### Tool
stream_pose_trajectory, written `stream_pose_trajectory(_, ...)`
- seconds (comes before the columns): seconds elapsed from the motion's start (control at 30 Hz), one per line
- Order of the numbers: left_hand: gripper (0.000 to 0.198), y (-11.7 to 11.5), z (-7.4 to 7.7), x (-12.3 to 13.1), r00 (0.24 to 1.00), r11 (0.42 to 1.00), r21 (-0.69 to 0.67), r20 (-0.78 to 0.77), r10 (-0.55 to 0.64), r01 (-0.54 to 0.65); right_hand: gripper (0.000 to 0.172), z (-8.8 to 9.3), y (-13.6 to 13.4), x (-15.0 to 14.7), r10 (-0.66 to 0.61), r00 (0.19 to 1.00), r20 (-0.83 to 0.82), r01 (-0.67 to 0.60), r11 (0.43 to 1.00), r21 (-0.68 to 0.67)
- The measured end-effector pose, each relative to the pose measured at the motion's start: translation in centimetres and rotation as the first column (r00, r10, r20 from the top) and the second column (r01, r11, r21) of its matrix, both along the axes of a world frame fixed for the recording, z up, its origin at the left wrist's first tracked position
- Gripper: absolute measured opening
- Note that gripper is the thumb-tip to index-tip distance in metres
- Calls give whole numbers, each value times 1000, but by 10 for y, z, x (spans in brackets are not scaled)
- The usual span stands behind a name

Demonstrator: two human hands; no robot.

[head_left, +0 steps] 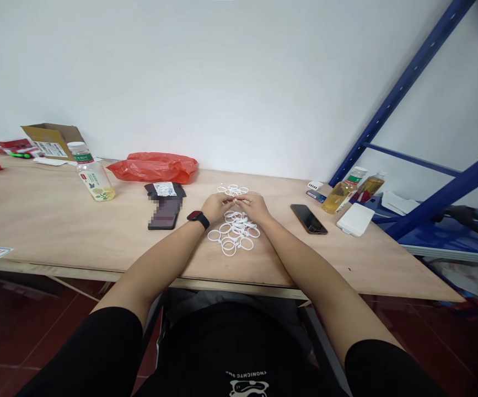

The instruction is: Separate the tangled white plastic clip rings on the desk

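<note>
- White rings, each a closed loop, lie on the tabletop (pixel 123 226) in two groups, both around the middle of its length.
- The near pile of rings (pixel 241 226) lies between the hands and the tabletop's near edge. It is the larger one: loops overlap in a thick clump, with a few spread out towards that edge.
- The far group of rings (pixel 232 191) sits beyond the fingertips, towards the far edge along the wall. It looks smaller, though the hands may cover part of it.
- The left hand (pixel 216 207) has its fingertips drawn together, and seems to be pinching a small white piece (pixel 235 201) in the gap between the two groups.
- The right hand (pixel 256 207) meets it from the other side, thumb and finger apparently closed on the same piece. Whether that is a ring, open or looped, is too small to tell.
- As a judgement, the work is partway: one piece is in hand, and many loops are already formed.
- Which group is handled and which is left cannot be told; the loops in both look alike.
- The phone (pixel 309 219), towards the tabletop's right edge, and the red bag (pixel 156 167), by its far edge, lie apart from the rings, untouched.
</note>
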State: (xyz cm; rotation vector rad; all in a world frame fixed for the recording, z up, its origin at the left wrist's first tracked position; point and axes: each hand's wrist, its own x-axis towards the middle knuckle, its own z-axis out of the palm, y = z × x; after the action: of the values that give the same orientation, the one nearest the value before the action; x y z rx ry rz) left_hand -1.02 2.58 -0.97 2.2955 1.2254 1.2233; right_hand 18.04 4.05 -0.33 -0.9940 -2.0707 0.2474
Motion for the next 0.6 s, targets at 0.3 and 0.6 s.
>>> stream_pose_trajectory(0.3,33,-4,7,-3,1000,999,41,3,-26,25,18,3,-7,-1,1,988,-157,-12,998,-69)
stream_pose_trajectory(0.6,20,-5,11,-1,996,990,118,-17,85,-82,28,-2,1,-6,0,978,-208,-23,994,-105)
